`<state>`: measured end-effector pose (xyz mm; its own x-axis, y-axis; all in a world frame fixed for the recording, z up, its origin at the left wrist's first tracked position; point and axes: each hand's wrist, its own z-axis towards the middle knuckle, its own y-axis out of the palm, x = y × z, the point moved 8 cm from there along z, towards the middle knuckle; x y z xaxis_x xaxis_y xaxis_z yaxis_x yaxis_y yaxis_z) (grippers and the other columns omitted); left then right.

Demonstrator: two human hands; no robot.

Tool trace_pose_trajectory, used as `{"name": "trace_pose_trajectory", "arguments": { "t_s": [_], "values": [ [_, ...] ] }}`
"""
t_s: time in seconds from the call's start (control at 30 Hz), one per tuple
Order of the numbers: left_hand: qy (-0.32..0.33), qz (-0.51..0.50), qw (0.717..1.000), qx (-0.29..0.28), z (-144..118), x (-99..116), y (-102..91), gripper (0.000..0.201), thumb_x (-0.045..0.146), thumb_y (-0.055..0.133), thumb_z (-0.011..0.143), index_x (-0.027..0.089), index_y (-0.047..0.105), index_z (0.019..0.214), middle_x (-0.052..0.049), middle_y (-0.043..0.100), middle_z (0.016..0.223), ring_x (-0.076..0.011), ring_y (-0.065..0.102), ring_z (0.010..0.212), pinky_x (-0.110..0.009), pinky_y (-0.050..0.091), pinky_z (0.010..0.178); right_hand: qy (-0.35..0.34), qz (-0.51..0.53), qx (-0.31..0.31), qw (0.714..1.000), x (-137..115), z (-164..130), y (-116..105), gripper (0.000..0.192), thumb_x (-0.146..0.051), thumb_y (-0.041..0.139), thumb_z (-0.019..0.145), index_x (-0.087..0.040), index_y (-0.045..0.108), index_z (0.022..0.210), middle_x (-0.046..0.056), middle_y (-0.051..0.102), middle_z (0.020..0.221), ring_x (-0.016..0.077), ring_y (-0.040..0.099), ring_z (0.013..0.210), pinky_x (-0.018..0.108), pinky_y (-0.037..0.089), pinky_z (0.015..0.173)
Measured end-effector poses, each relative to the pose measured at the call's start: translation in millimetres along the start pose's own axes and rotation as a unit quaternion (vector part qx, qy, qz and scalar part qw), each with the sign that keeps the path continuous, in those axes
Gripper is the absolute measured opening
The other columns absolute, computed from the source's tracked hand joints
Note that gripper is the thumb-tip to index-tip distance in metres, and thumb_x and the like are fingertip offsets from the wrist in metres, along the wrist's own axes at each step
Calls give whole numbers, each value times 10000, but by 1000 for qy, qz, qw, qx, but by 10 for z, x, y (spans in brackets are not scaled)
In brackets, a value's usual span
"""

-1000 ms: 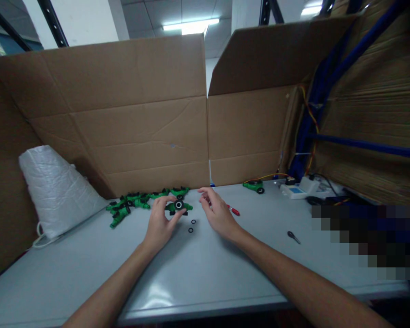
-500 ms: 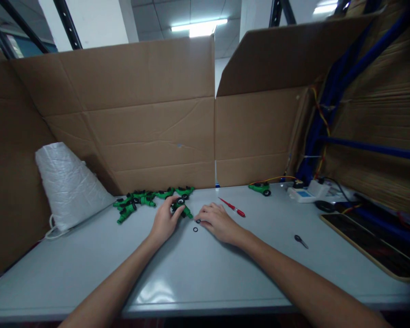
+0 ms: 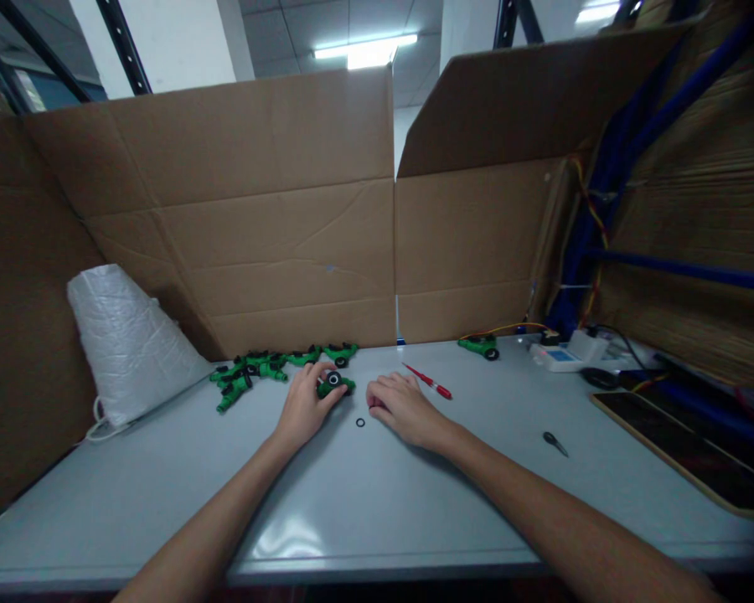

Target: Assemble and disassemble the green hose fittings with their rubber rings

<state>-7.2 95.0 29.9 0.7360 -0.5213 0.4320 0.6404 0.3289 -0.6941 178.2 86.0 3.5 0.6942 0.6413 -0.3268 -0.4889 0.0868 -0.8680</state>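
Both hands rest on the table [image 3: 377, 502]: left hand [image 3: 305, 406] pinches a green part [image 3: 334, 383], right hand [image 3: 402, 406] curls, its grip hidden

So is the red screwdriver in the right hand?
No, the red screwdriver lies on the table beyond the right hand, untouched.
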Motion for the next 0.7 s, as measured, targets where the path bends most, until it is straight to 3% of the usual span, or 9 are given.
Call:
{"name": "trace_pose_trajectory", "arguments": {
  "t_s": [0.17, 0.27, 0.33, 0.43, 0.57, 0.7],
  "values": [
    [-28, -3, 999, -20, 0, -34, 15, 337, 482, 665, 959, 245, 699, 1196, -47, 698, 1002, -223, 640, 826, -349, 495, 804, 0, 3, 3, 1000, -44, -6, -26, 73, -160, 641, 986, -215, 621, 943, 28, 679, 951, 229, 553, 996, 357, 299, 886],
    [-92, -64, 993, -20, 8, -186, 60, 369, 530, 656, 952, 215, 700, 1140, -19, 703, 850, -189, 606, 672, -307, 468, 678, 14, 22, 12, 1000, -33, -2, -51, 77, -141, 608, 989, -212, 610, 960, 30, 680, 932, 231, 572, 973, 353, 321, 883],
    [-120, -123, 985, 11, 24, -278, 64, 372, 550, 685, 923, 192, 693, 1025, -22, 699, 860, -177, 616, 691, -284, 469, 652, 29, 43, 28, 998, 10, 8, -70, 77, -131, 600, 984, -207, 607, 978, 37, 683, 940, 226, 586, 942, 342, 340, 859],
    [-171, -247, 954, 12, 34, -377, 165, 441, 590, 763, 840, 180, 627, 928, 7, 640, 778, -146, 593, 618, -251, 484, 568, 47, 106, 64, 991, 98, 34, -97, 63, -142, 608, 968, -203, 604, 983, 29, 682, 917, 208, 601, 873, 313, 368, 791],
    [-229, -381, 896, 9, -3, -346, 247, 528, 578, 852, 758, 190, 574, 983, 46, 595, 735, -119, 588, 550, -251, 537, 529, 66, 220, 114, 967, 211, 72, -132, 26, -199, 623, 943, -202, 609, 921, 7, 677, 863, 189, 613, 805, 295, 404, 735],
    [-228, -458, 859, -17, -27, -156, 235, 555, 495, 865, 787, 188, 639, 1189, -10, 636, 924, -167, 687, 764, -334, 639, 668, 70, 304, 145, 939, 259, 102, -177, 81, -271, 648, 905, -196, 633, 878, 0, 665, 829, 181, 604, 767, 300, 442, 735]
  ]
}}
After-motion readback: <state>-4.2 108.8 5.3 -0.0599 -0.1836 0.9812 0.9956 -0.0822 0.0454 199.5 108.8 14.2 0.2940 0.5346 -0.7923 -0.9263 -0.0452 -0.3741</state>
